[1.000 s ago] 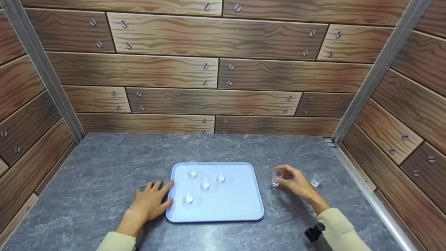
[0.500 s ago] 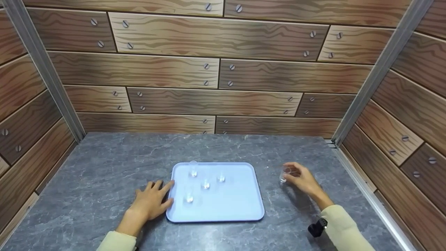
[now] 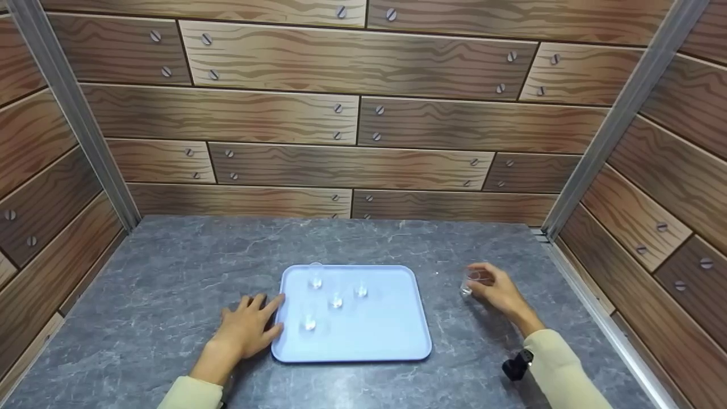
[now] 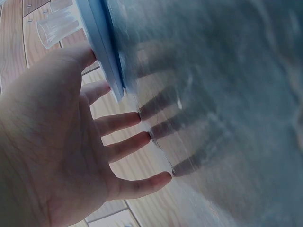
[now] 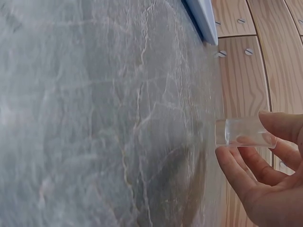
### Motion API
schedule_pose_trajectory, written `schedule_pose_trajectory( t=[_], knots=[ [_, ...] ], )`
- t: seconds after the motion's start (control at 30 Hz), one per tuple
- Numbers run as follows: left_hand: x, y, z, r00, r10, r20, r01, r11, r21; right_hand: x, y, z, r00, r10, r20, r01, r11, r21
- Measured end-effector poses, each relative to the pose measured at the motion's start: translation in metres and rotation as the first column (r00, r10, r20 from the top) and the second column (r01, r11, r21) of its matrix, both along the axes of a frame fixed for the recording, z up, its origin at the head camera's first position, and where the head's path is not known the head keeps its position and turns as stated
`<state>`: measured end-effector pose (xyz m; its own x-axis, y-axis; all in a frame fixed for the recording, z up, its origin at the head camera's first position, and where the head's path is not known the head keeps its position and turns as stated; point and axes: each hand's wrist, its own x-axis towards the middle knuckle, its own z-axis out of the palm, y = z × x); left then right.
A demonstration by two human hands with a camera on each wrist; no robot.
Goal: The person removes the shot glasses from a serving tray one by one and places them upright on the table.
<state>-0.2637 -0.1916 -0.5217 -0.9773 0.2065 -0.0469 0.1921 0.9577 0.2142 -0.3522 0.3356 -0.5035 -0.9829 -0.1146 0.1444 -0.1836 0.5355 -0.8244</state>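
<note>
My right hand is at the right of the tray and holds a small clear cup between thumb and fingers. In the head view that cup is upright or nearly so; whether its base touches the table I cannot tell. At the left edge of the pale blue tray, my left hand lies with spread fingers, thumb and index finger at the rim. The left wrist view shows this hand with its other fingertips on the table. Several clear cups stand apart on the tray, mostly toward its left half.
A grey marbled tabletop carries the tray. Behind it rises a wood-patterned wall, with similar panels on both sides. Metal posts mark the back corners. A black device is strapped at the right wrist.
My right hand and its cup have shifted right and slightly back, away from the tray. Another cup, seen beyond that hand a second ago, is out of sight now. The left hand stays put.
</note>
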Motion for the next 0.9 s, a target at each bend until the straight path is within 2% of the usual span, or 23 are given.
schedule_pose_trajectory(
  t=[0.2, 0.6, 0.9],
  knots=[
    [-0.0004, 0.0002, 0.0004, 1.0, 0.003, -0.005, -0.003, 1.0, -0.002, -0.0025, 0.0011, -0.0026, 1.0, -0.008, 0.005, 0.008, 1.0, -0.021],
    [-0.0005, 0.0, -0.0012, 1.0, 0.011, 0.021, -0.011, 1.0, -0.004, -0.0073, 0.0016, -0.0075, 0.999, -0.042, -0.009, 0.043, 0.999, 0.03],
    [-0.0012, -0.0002, -0.0016, 1.0, 0.003, 0.009, -0.003, 1.0, 0.001, -0.0085, 0.0043, -0.0074, 0.998, -0.061, -0.02, 0.062, 0.997, 0.055]
  ],
)
